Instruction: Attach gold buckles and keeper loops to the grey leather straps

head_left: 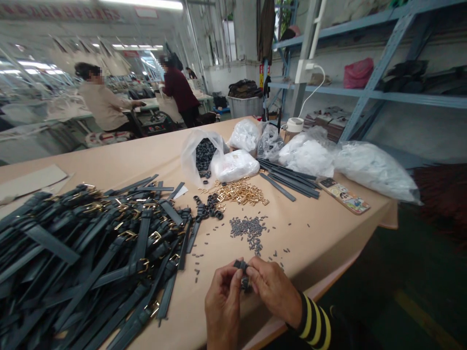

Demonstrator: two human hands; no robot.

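Between my two hands is a short dark strap, its end poking up above the fingertips. My left hand is closed and pinches the strap from the left with thumb and fingers. From the other side, my right hand grips the same strap, also closed. The strap's lower part is mostly hidden by my fingers. Just beyond my hands lies a pile of small grey pins, with strays around it. Farther back are gold buckles and dark strap loops.
A large heap of dark buckled straps covers the table's left. A plastic bag of loops, flat strips, a phone, a lidded cup and a stuffed bag sit farther back. Two people work beyond the table.
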